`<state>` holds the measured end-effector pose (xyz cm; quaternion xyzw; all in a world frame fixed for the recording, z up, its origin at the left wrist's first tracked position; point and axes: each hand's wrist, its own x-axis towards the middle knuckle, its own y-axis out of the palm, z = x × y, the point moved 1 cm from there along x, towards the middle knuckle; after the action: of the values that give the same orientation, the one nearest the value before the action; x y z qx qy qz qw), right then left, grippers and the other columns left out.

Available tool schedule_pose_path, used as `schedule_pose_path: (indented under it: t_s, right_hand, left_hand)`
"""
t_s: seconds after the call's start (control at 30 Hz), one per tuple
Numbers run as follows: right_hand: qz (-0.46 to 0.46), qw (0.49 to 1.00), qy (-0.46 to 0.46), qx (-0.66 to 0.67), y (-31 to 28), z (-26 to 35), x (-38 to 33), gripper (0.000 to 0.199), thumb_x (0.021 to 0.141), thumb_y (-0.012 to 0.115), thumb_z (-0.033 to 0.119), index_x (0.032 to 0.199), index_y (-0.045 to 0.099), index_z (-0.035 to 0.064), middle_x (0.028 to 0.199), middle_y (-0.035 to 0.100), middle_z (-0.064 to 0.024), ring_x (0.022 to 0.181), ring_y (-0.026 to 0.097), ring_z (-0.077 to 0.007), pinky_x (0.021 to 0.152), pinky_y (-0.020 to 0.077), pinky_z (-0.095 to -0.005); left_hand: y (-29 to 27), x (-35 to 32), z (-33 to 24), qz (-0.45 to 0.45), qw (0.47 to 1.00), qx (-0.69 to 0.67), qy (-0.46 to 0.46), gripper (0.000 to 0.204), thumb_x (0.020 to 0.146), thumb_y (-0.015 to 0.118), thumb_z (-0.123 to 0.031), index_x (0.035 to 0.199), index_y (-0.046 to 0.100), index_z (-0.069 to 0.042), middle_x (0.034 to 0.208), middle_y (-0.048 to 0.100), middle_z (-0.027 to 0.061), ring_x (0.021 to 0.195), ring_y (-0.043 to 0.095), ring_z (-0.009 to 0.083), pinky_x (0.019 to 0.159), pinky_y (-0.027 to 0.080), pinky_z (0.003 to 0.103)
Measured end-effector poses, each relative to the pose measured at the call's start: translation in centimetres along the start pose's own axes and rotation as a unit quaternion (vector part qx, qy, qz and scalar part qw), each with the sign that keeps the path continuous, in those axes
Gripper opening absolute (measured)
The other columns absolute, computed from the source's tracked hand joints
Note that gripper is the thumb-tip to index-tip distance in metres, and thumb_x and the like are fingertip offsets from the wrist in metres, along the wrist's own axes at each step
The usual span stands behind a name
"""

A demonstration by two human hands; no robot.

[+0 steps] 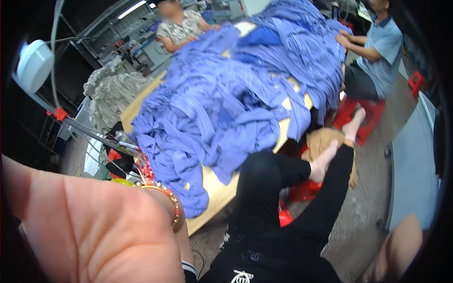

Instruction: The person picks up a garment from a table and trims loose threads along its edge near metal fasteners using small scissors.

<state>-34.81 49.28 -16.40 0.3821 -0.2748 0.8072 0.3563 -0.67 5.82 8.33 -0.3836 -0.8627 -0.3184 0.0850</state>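
Blue garments [200,111], left hand [99,226] partly cut off

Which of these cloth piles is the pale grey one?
The pale grey pile sits at upper left, beyond the wooden table; the blue-violet pile lies on it.

The single head view comes from the left fisheye camera of a side-by-side pair worn on the person's head. It faces downward and forward, past the black-clothed legs [259,188]. The bare left hand [104,231], palm toward the lens, is nearest and fills the lower left; its fingers cannot be made out. Beyond and to the right of the fingers, at middle range, the pale wooden desk [217,193] runs obliquely upward. Farthest from the fingers are a person in a patterned shirt [186,30] and a person in a light-blue shirt [384,52].
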Motion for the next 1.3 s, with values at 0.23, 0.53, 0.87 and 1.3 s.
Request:
schedule_pose_path:
  t_s: [0.23, 0.53, 0.87, 1.3]
  right_hand:
    - [-0.035, 0.937, 0.259, 0.234, 0.4, 2.8, -0.3, 0.073, 0.106, 0.032, 0.051, 0.155, 0.018, -0.0007, 0.162, 0.021, -0.0106, 0.148, 0.02, -0.0232, 0.121, 0.0176, -0.0349]
    - [0.004, 0.984, 0.166, 0.067, 0.0, -0.6, 0.7, 0.07, 0.107, 0.03, 0.044, 0.156, 0.011, -0.0029, 0.164, 0.011, -0.0148, 0.151, 0.011, -0.0226, 0.122, 0.0114, -0.0348]
    - [0.005, 0.974, 0.202, 0.103, 0.3, 0.5, 0.0, 0.065, 0.109, 0.028, 0.041, 0.156, 0.013, -0.0018, 0.164, 0.014, -0.0136, 0.149, 0.018, -0.0238, 0.121, 0.0161, -0.0343]
    - [-0.019, 0.987, 0.16, -0.001, -2.8, -2.3, 0.7, 0.073, 0.106, 0.031, 0.051, 0.156, 0.015, 0.0, 0.162, 0.018, -0.0122, 0.147, 0.022, -0.0212, 0.12, 0.0193, -0.0363]
  left_hand:
    - [-4.5, 6.7, 7.1, 0.006, 0.995, -0.059, -0.086, 0.076, 0.098, 0.037, -0.062, 0.137, 0.051, 0.001, 0.131, 0.058, 0.024, 0.123, 0.055, 0.036, 0.106, 0.042, 0.044]
    - [-3.2, 14.3, 17.7, 0.024, 0.933, -0.267, -0.241, 0.08, 0.096, 0.037, -0.069, 0.14, 0.051, -0.003, 0.136, 0.057, 0.0216, 0.126, 0.054, 0.0339, 0.108, 0.04, 0.043]
    - [-3.8, 4.3, 19.3, -0.025, 0.877, -0.34, -0.339, 0.078, 0.095, 0.041, -0.07, 0.137, 0.054, -0.006, 0.131, 0.06, 0.0174, 0.124, 0.055, 0.0312, 0.107, 0.04, 0.043]
    - [-0.2, 12.4, 26.2, -0.039, 0.844, -0.364, -0.393, 0.072, 0.093, 0.048, -0.069, 0.131, 0.06, -0.009, 0.122, 0.067, 0.0105, 0.117, 0.057, 0.0272, 0.103, 0.042, 0.043]
